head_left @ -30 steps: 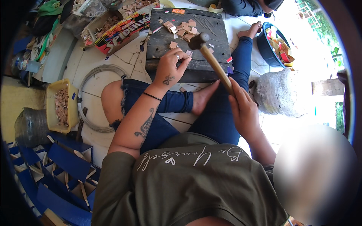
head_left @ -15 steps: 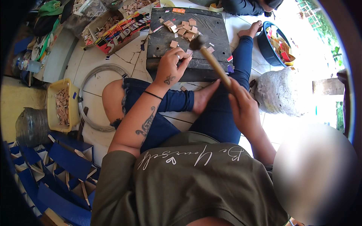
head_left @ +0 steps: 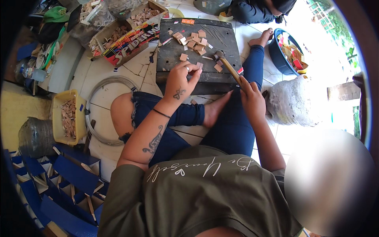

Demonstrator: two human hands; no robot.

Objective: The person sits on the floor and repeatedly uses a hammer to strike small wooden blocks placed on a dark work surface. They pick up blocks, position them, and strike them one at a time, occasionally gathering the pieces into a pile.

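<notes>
Landmark: the dark work board [head_left: 221,75] on the floor in front of your crossed legs; every place below is told from it.
Left hand: your left hand [head_left: 181,81] rests on the near half of the board, fingers curled, fingertips pinching one small wooden piece [head_left: 199,65] down against it.
Right hand: your right hand [head_left: 250,98], off the board's near right corner, is closed around the wooden handle of the hammer [head_left: 229,67]; the head lies low over the board, just beside the pinched piece.
Thing in hand: that one small piece sits near the board's middle, between your left fingertips and the hammer head.
Done so far: you cannot tell which pieces have been struck; nothing shows a finished heap apart from the rest.
Left to do: judging by the loose pile of wooden pieces [head_left: 193,39] on the far half of the board, plenty seems to remain.
Around: a printed cardboard box [head_left: 126,41] of more pieces lies beyond the board's left edge; a yellow tray [head_left: 81,118] of wood bits and a wire coil [head_left: 103,85] sit well to the left; a blue bowl [head_left: 276,55] of coloured bits stands to the right.
In the way: your own fingertips are very near the hammer head, and stray pieces lie about the striking spot.
</notes>
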